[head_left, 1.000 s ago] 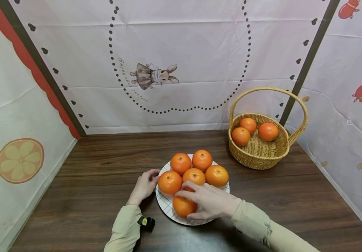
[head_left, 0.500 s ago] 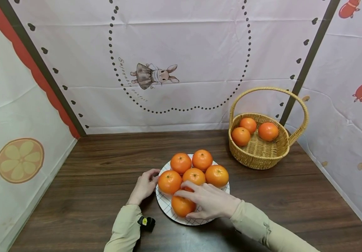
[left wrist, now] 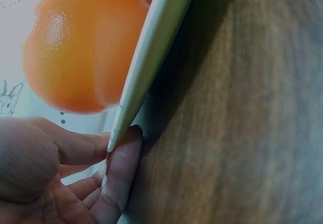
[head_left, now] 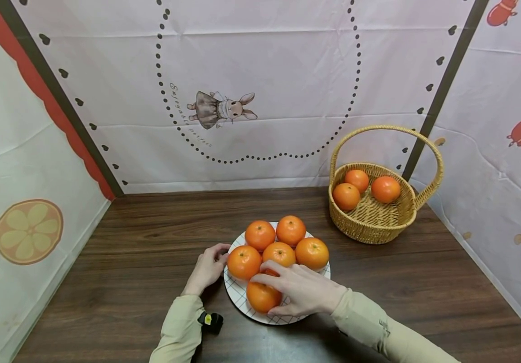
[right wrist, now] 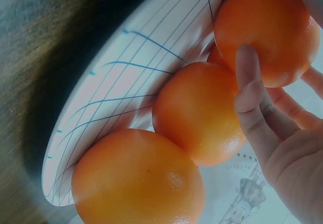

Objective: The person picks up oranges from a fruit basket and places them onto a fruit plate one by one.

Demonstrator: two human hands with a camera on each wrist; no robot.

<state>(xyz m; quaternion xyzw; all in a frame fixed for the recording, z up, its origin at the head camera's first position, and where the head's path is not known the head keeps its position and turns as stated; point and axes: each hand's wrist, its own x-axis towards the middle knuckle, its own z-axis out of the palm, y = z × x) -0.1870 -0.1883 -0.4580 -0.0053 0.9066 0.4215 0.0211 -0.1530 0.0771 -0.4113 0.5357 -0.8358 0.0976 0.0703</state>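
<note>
A white plate (head_left: 238,295) with a dark line grid bears several oranges. My left hand (head_left: 208,269) is at its left rim; in the left wrist view, thumb and fingers pinch the plate's edge (left wrist: 146,67), beside an orange (left wrist: 83,47). At the front of the plate, my right hand (head_left: 303,290) holds an orange (head_left: 260,297), fingers over its top and thumb at its near side. In the right wrist view, the fingers (right wrist: 248,65) lie against this orange (right wrist: 267,27), and two other oranges sit beside it. My right hand partly hides the plate's right front.
A wicker basket (head_left: 365,232) with a tall handle stands at the back right, three oranges (head_left: 385,189) inside it. The dark wooden table (head_left: 160,227) is bounded by printed cloth walls (head_left: 287,171) at the back and sides.
My right hand and the orange in its fingers have shifted slightly left on the plate. The left hand, plate and basket stay where they were.
</note>
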